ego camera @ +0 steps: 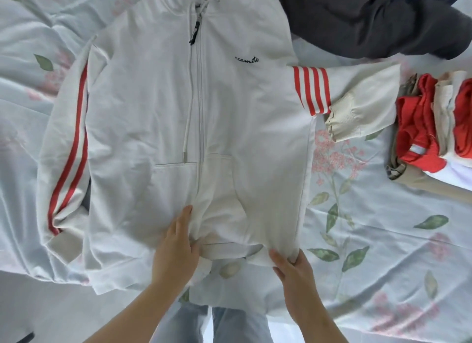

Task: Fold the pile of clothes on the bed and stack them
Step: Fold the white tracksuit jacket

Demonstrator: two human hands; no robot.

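— Pale floral bedsheet (370, 227) is lying underneath. And the hands?
— Left hand (176, 245) is pressing flat on the hem of the white zip-up hoodie with red-striped sleeves (194, 112); right hand (291, 268) is pinching its hem corner.
— Around the hoodie?
— The folded red-and-beige clothes stack (434, 128) is sitting right of it, and the crumpled dark grey garment (383, 18) is lying beyond its shoulder.
— Risk?
— The hem is bunching by the zip; folding over that is probably going to set a crooked crease.

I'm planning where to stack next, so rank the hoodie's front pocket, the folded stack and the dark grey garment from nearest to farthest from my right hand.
1. The front pocket of the hoodie, just above the right hand.
2. The folded stack, to the right.
3. The dark grey garment, top right.
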